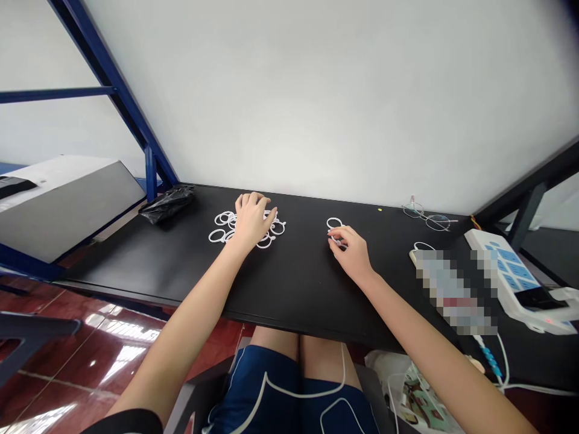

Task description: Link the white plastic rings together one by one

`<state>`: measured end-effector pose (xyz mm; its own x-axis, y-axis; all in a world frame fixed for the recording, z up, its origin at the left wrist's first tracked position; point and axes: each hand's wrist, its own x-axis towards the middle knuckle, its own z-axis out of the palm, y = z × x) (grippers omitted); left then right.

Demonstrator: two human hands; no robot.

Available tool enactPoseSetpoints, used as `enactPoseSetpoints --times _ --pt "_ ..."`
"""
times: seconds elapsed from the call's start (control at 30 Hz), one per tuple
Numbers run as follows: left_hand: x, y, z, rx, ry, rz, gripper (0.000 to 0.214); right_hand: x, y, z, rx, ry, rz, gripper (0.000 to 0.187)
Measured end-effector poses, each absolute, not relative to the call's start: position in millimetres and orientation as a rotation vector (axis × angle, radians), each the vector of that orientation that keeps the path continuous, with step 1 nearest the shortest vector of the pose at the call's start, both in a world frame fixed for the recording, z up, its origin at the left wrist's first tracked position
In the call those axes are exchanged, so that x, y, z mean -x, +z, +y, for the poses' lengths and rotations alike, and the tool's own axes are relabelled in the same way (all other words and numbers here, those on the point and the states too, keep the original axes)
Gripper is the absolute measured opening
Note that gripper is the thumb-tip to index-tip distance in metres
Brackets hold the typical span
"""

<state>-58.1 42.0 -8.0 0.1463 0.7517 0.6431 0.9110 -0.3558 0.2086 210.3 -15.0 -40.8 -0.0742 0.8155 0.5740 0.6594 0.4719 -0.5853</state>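
A loose pile of white plastic curtain rings (218, 235), each with a small eyelet, lies on the black table (289, 283) left of the middle. My left hand (252, 220) rests over this pile, fingers apart and slightly bent, covering some of the rings. To the right, my right hand (350, 248) has thumb and fingers closed on a white ring, which they partly hide. Just beyond those fingertips another white ring (334, 222) lies flat on the table.
A crumpled black plastic bag (168, 204) lies at the back left. Eyeglasses (425, 215) lie at the back right. Nearer are a blurred-out phone (452, 292) with a charging cable and a white power strip (520, 277). A white wall (289, 102) stands behind the table.
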Motion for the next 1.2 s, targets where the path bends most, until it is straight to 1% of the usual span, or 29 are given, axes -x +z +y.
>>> enactPoseSetpoints --times 0.27,0.43,0.53,0.9,1.2 --pt "53.6 -8.7 41.5 2.246 -1.100 -1.585 0.020 -208.6 -38.0 -16.2 1.232 0.281 -1.738 0.008" --pt "44.5 -5.0 35.1 2.351 -1.146 -1.568 0.019 -208.2 -34.8 -17.9 1.238 0.308 -1.699 0.016" --pt "39.7 -2.2 30.3 2.410 -1.128 -1.537 0.020 -208.4 -34.5 -18.0 1.248 0.325 -1.674 0.017" --pt "22.4 -0.4 14.2 2.710 -1.108 -1.174 0.021 -210.2 -36.8 -16.3 1.259 0.441 -1.597 0.015" --pt "20.5 0.0 11.7 2.741 -1.113 -1.119 0.020 -210.2 -39.9 -15.8 1.228 0.459 -1.535 0.017"
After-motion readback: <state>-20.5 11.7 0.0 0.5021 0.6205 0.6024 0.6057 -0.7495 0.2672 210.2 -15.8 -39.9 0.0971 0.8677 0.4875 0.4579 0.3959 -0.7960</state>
